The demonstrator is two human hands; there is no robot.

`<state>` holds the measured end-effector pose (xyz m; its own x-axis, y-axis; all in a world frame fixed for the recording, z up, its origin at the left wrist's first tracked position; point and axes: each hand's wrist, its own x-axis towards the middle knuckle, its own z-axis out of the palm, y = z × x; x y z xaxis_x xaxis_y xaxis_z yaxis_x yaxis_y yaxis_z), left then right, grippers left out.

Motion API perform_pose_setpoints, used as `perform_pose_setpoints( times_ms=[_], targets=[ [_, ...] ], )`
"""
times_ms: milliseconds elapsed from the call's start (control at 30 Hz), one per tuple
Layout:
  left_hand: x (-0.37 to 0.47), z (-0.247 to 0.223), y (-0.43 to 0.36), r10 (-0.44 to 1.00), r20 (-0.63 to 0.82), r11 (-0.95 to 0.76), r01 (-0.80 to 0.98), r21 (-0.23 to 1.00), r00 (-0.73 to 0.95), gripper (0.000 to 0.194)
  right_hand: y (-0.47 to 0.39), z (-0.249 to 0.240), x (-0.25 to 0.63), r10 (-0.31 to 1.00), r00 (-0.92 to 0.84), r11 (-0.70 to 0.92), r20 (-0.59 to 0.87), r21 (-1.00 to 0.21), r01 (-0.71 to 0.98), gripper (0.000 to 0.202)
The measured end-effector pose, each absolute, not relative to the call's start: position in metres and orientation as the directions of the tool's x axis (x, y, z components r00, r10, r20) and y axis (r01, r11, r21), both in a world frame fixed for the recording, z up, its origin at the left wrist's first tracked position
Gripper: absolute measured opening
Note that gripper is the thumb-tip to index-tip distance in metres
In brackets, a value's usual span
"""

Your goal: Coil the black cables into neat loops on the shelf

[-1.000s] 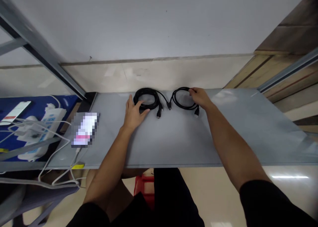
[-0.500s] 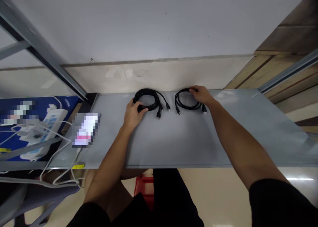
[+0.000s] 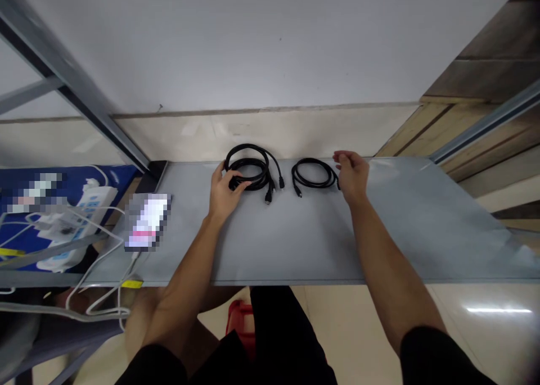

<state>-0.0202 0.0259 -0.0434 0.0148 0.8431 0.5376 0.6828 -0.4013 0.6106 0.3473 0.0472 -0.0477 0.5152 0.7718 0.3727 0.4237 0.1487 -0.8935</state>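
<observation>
Head view looks down on a long gray table (image 3: 287, 239) by a wall (image 3: 274, 48). The left hand (image 3: 223, 196) is closed on the near left side of a bundle of black cable (image 3: 257, 187), with the thumb and fingers pinching it. One loop (image 3: 247, 145) sticks up at the back of this bundle. Two plugs show at its right side: one plug (image 3: 268, 196) points toward the person, and another plug (image 3: 282, 181) lies a bit to the right. Next to it, near the back edge of the table, lies a smaller ring of black cable (image 3: 314, 185), flat and round. The right hand (image 3: 353, 177) is just beside the right end of that ring, with its fingers loosely bent. I cannot tell if it touches the ring. Over on the left are a phone (image 3: 147, 222) with a blurred screen and a white power strip (image 3: 95, 202). A red stool (image 3: 236, 317) is under the table.
</observation>
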Motion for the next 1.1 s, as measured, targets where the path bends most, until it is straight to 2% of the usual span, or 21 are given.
perform_pose_setpoints(
  times_ms=[100, 233, 333, 367, 467, 533, 600, 667, 833, 900, 1100],
  targets=[
    [-0.019, -0.034, 0.02, 0.813, 0.577, -0.482, 0.637, 0.602, 0.07, 0.028, 0.034, -0.035, 0.309, 0.815, 0.404, 0.272, 0.415, -0.89, 0.366, 0.044],
    [-0.013, -0.023, 0.008, 0.765, 0.597, -0.618, 0.539, 0.573, 0.243, 0.038, 0.023, -0.015, 0.263, 0.849, 0.226, 0.429, 0.478, -0.873, 0.234, 0.049],
    [-0.002, -0.018, -0.004, 0.704, 0.615, -0.71, 0.389, 0.587, 0.355, 0.046, 0.019, -0.011, 0.243, 0.891, 0.147, 0.408, 0.429, -0.9, 0.155, 0.054],
    [0.001, -0.017, -0.007, 0.699, 0.615, -0.715, 0.331, 0.617, 0.365, 0.052, 0.018, -0.013, 0.239, 0.913, 0.131, 0.373, 0.387, -0.92, 0.124, 0.055],
    [0.01, -0.013, -0.014, 0.767, 0.563, -0.617, 0.112, 0.779, 0.309, 0.09, 0.016, -0.022, 0.23, 0.952, 0.137, 0.275, 0.272, -0.962, 0.0, 0.058],
    [0.012, -0.012, -0.015, 0.843, 0.483, -0.489, -0.038, 0.871, 0.238, 0.097, 0.013, -0.028, 0.224, 0.958, 0.169, 0.25, 0.234, -0.965, -0.079, 0.058],
    [0.013, -0.012, -0.011, 0.893, 0.411, -0.396, -0.113, 0.911, 0.182, 0.089, 0.011, -0.032, 0.216, 0.962, 0.174, 0.235, 0.21, -0.963, -0.133, 0.057],
    [0.013, -0.015, -0.007, 0.913, 0.375, -0.364, -0.096, 0.927, 0.16, 0.08, 0.008, -0.035, 0.206, 0.97, 0.132, 0.222, 0.203, -0.964, -0.149, 0.054],
    [0.014, -0.03, -0.002, 0.927, 0.36, -0.363, 0.001, 0.932, 0.107, 0.058, 0.002, -0.041, 0.181, 0.95, 0.021, 0.312, 0.311, -0.95, -0.026, 0.044],
    [0.014, -0.034, -0.004, 0.927, 0.358, -0.355, -0.047, 0.934, 0.11, 0.051, 0.003, -0.042, 0.18, 0.939, 0.008, 0.345, 0.345, -0.939, 0.005, 0.041],
    [0.016, -0.044, -0.002, 0.95, 0.307, -0.28, -0.287, 0.916, 0.053, 0.042, 0.008, -0.046, 0.191, 0.943, -0.058, 0.325, 0.327, -0.945, -0.032, 0.041]
  ],
)
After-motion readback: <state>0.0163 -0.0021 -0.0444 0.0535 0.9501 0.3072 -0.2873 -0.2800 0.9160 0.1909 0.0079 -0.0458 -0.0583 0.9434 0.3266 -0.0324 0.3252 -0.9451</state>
